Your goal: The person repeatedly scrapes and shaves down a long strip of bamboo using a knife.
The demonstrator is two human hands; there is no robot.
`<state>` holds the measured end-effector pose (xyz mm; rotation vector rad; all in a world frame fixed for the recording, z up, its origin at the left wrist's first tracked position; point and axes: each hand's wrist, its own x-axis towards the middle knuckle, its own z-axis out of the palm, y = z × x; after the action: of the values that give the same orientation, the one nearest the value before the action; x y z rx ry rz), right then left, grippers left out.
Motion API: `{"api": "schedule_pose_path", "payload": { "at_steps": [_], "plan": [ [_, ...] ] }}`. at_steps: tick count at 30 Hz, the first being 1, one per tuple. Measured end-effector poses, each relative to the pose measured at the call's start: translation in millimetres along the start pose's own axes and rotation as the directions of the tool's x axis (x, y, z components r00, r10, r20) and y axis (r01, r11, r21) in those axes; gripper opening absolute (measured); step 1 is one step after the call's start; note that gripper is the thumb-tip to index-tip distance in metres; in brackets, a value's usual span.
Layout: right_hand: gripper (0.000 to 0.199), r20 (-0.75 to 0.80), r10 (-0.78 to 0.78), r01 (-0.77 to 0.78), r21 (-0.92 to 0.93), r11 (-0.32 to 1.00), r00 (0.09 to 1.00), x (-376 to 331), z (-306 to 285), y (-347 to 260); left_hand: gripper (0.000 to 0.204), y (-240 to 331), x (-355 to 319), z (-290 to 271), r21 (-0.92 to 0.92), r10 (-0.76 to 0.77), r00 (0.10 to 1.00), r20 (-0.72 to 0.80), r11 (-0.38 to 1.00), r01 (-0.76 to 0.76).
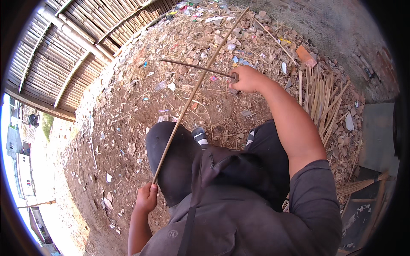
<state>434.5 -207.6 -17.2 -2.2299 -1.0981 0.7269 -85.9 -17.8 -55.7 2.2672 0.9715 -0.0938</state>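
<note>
My left hand (146,198) is closed round the near end of a long, thin brown stick (181,116). The stick slants up and to the right, passing over my left knee, and its far end lies above the littered ground. My right hand (247,80) grips a long, thin dark blade-like tool (192,66) with a thicker collar next to the fist. Its shaft points left and crosses the stick near the upper middle. I cannot tell whether the two touch. The tool's handle is mostly hidden in my fist.
Split bamboo strips (322,96) lie heaped to the right, beside an orange brick piece (306,56). A brick wall (341,34) rises at the upper right. A bamboo-slat structure (55,51) stands at the upper left. Stones and litter cover the brown ground (115,158).
</note>
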Motion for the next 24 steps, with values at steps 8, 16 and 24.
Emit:
{"api": "schedule_pose_path", "payload": {
  "at_steps": [8,16,24],
  "plan": [
    [0.031,-0.085,-0.172,0.130,-0.363,0.923,0.981,-16.6,23.4,-50.7,0.052,-2.7,-11.9,-1.3,0.024,-0.015,1.000,-0.017,1.000,0.015],
    [0.047,-0.508,-0.035,-0.027,-0.115,0.993,0.861,-9.0,0.9,33.5,0.051,-7.3,-8.1,-10.2,-0.076,-0.025,0.998,0.056,0.997,0.029],
    [0.026,-0.158,-0.192,0.140,-0.290,0.947,0.969,-30.9,3.8,-23.3,0.046,-13.7,-3.4,-16.0,-0.403,-0.091,0.954,0.287,0.892,0.206]
  ]
}}
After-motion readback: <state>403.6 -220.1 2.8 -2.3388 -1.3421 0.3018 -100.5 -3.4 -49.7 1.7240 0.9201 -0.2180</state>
